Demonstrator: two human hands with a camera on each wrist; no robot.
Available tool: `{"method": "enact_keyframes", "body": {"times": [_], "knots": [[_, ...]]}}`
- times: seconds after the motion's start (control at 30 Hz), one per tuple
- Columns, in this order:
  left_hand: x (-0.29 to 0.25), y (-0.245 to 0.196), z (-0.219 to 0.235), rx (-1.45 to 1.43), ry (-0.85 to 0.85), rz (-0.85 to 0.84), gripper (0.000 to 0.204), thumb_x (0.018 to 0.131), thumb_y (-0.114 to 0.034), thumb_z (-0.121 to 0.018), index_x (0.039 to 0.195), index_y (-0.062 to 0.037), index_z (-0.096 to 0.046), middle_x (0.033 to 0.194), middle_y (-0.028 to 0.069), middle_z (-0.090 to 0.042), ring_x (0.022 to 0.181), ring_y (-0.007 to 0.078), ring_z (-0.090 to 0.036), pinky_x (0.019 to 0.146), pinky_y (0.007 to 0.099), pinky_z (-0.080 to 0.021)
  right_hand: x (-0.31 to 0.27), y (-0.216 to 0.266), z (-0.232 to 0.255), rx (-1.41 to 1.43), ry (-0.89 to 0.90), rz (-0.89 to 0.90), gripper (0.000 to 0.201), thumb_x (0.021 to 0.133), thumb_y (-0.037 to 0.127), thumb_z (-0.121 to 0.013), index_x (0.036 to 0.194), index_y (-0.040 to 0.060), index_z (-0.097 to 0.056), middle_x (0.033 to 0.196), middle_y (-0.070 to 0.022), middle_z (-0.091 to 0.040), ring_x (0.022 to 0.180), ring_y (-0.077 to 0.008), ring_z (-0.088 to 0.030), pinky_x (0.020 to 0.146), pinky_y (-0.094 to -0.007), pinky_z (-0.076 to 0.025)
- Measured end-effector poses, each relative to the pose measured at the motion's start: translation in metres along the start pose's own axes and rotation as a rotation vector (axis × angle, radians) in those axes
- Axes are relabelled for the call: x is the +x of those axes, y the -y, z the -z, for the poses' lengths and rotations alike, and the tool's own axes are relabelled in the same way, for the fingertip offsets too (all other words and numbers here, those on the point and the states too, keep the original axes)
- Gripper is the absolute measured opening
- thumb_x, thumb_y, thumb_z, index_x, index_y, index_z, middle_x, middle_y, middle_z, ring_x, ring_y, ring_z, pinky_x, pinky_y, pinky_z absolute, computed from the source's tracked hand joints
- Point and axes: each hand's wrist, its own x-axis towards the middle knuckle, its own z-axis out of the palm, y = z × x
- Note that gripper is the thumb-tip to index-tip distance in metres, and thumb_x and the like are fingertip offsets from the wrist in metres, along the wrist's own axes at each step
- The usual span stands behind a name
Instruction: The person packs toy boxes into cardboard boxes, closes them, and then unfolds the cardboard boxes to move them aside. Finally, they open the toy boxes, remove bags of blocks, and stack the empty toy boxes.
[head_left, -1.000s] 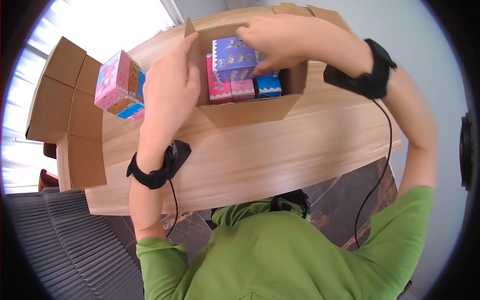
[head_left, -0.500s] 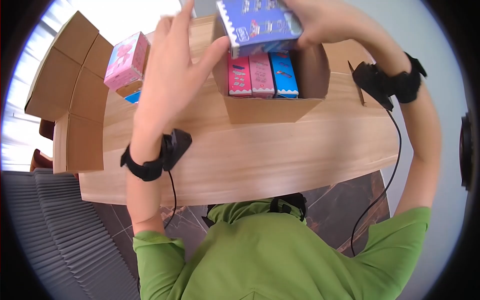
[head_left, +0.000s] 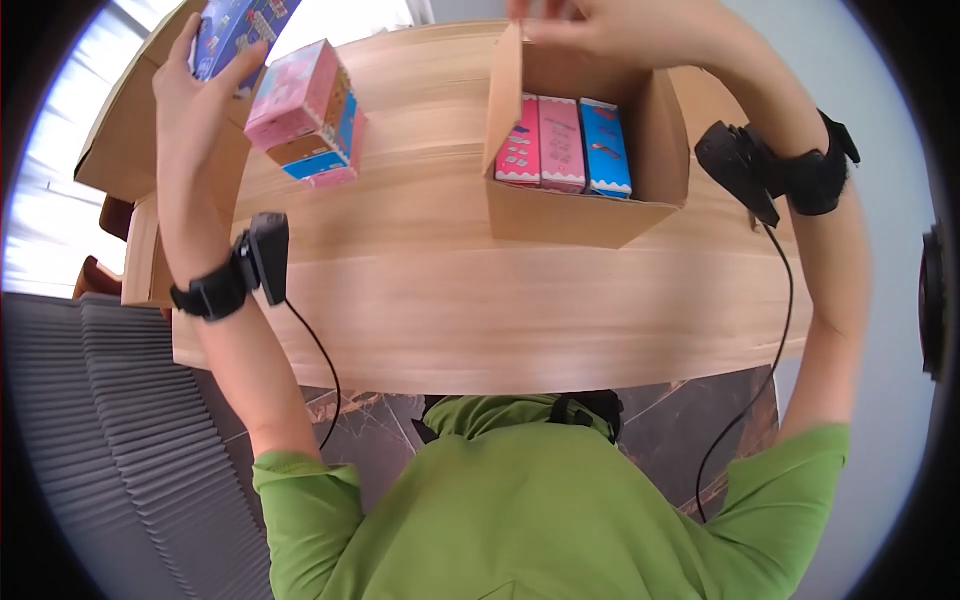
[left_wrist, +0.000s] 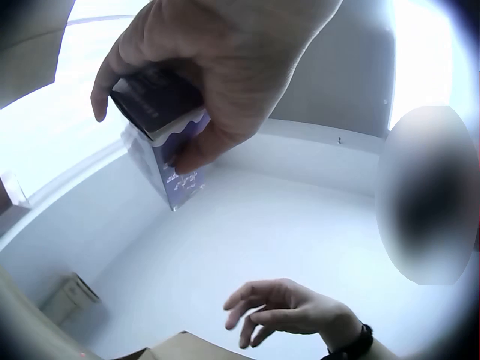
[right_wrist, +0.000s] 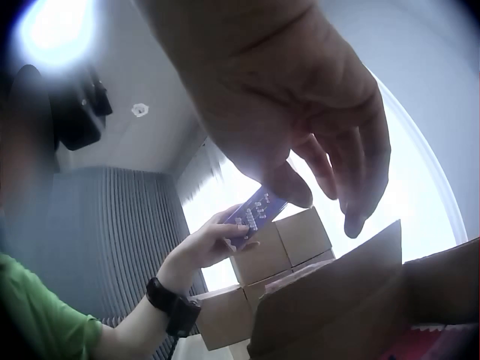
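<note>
My left hand (head_left: pixel 192 125) grips a purple printed box (head_left: pixel 238 38) between thumb and fingers, up at the far left. In the left wrist view the purple box (left_wrist: pixel 184 154) hangs from the fingers, clear of any surface. Over the open cardboard carton (head_left: pixel 570 222) is my right hand (head_left: pixel 610 32), its fingers loosely bent around nothing, as the right wrist view also shows. Inside the carton stand a red-pink box (head_left: pixel 518 150), a light pink box (head_left: pixel 561 145) and a blue box (head_left: pixel 605 150), side by side.
A stack of small boxes, topped by a pink box (head_left: pixel 292 95), stands on the wooden table (head_left: pixel 430 310) close to my left forearm. Several brown cardboard boxes (right_wrist: pixel 259 255) are piled at the left edge. The carton's raised flap (head_left: pixel 505 90) faces left.
The purple box came up out of the carton in my right hand and is now in my left hand, far to the left. My right hand has let go of it and remains above the carton.
</note>
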Motion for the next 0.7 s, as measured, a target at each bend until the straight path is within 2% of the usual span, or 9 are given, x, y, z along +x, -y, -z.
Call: {"method": "enact_keyframes", "body": {"times": [0.1,0.17,0.3,0.4,0.47,0.53,0.6,0.63,0.7], "knots": [[0.004,0.025,-0.007,0.035,-0.105,0.223,0.080,0.062,-0.027,-0.075,0.125,0.0099,-0.040,0.101,0.0260,-0.059,0.085,0.0212,-0.062,0.075,0.0268,-0.047,0.008,0.012,0.004,-0.318,0.485,-0.073,0.024,0.079,0.016,-0.053,0.086,-0.0053,-0.061,0.081,-0.0275,-0.061,0.083,-0.0357,-0.061,0.074,-0.0389,-0.050],[-0.001,0.035,-0.014,0.108,-0.086,0.271,0.083,0.062,-0.033,-0.074,0.126,0.0076,-0.041,0.104,0.0271,-0.057,0.091,0.0260,-0.060,0.079,0.0302,-0.047,0.010,0.002,-0.005,-0.503,0.582,0.049,0.027,0.070,0.015,-0.061,0.090,-0.0041,-0.061,0.085,-0.0213,-0.062,0.078,-0.0316,-0.062,0.064,-0.0387,-0.050],[-0.003,0.068,-0.033,0.462,-0.105,0.337,0.087,0.060,-0.045,-0.070,0.128,0.0011,-0.041,0.115,0.0275,-0.048,0.105,0.0357,-0.051,0.087,0.0376,-0.043,0.012,0.005,-0.040,-0.742,0.639,-0.124,0.022,0.071,0.010,-0.052,0.085,0.0013,-0.066,0.082,-0.0143,-0.065,0.076,-0.0302,-0.063,0.063,-0.0401,-0.050],[-0.011,0.069,-0.042,0.587,-0.054,0.374,0.088,0.059,-0.051,-0.067,0.129,-0.0046,-0.041,0.122,0.0264,-0.039,0.112,0.0413,-0.043,0.092,0.0434,-0.040,0.046,-0.048,-0.081,-0.635,0.862,-0.390,0.028,0.072,0.016,-0.054,0.091,-0.0011,-0.063,0.094,-0.0156,-0.063,0.083,-0.0286,-0.061,0.068,-0.0377,-0.050],[-0.017,0.055,-0.044,0.597,-0.079,0.399,0.087,0.059,-0.050,-0.067,0.130,-0.0068,-0.041,0.123,0.0253,-0.037,0.111,0.0409,-0.043,0.089,0.0453,-0.041,0.049,-0.048,-0.086,-0.586,0.978,-0.438,0.032,0.073,0.017,-0.052,0.098,-0.0002,-0.061,0.103,-0.0154,-0.060,0.089,-0.0292,-0.059,0.075,-0.0378,-0.048],[-0.019,0.051,-0.045,0.618,-0.087,0.399,0.086,0.060,-0.050,-0.066,0.130,-0.0072,-0.040,0.123,0.0246,-0.036,0.112,0.0411,-0.043,0.089,0.0465,-0.041,0.042,-0.041,-0.095,-0.660,1.040,-0.282,0.036,0.078,0.013,-0.042,0.109,0.0053,-0.059,0.109,-0.0138,-0.059,0.096,-0.0318,-0.056,0.083,-0.0408,-0.043],[-0.024,0.049,-0.048,0.625,-0.118,0.350,0.086,0.059,-0.048,-0.068,0.130,-0.0066,-0.041,0.122,0.0252,-0.036,0.112,0.0411,-0.043,0.088,0.0450,-0.041,0.051,-0.057,-0.114,-0.687,1.079,-0.105,0.035,0.083,0.012,-0.038,0.112,0.0037,-0.055,0.113,-0.0140,-0.057,0.100,-0.0310,-0.055,0.088,-0.0418,-0.039],[-0.025,0.049,-0.049,0.629,-0.132,0.323,0.086,0.059,-0.047,-0.069,0.129,-0.0063,-0.041,0.122,0.0255,-0.036,0.112,0.0411,-0.042,0.088,0.0443,-0.042,0.053,-0.060,-0.117,-0.760,1.080,0.017,0.034,0.084,0.011,-0.037,0.110,0.0028,-0.056,0.111,-0.0146,-0.057,0.100,-0.0306,-0.055,0.088,-0.0419,-0.039],[-0.029,0.049,-0.050,0.585,-0.129,0.242,0.086,0.057,-0.044,-0.071,0.128,-0.0048,-0.042,0.120,0.0268,-0.038,0.111,0.0397,-0.042,0.088,0.0422,-0.042,0.053,-0.068,-0.122,-0.786,1.084,0.076,0.030,0.085,0.012,-0.038,0.105,0.0013,-0.058,0.106,-0.0156,-0.059,0.097,-0.0291,-0.057,0.087,-0.0427,-0.040]]}}
